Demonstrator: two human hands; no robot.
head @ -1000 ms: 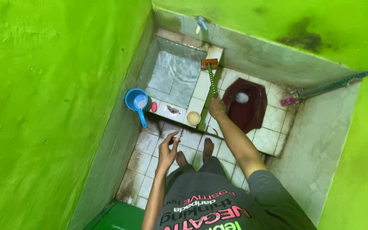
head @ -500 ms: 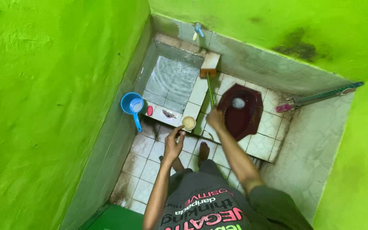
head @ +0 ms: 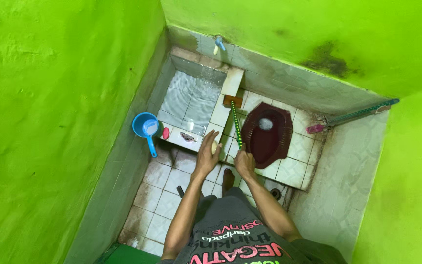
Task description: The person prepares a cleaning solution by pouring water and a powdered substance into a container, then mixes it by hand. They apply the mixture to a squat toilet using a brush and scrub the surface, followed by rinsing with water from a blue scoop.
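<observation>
**Brush in hand beside the squat toilet**

Head view: the right hand is closed round the green long-handled scrubbing brush, whose brown head rests on the tiles just left of the dark red squat toilet. The left hand, curled over a small pale round object, sits further left. Beyond stands the tiled water basin, a blue plastic dipper at its far side. The floor tiles look stained, so most scrubbing seems left.
</observation>
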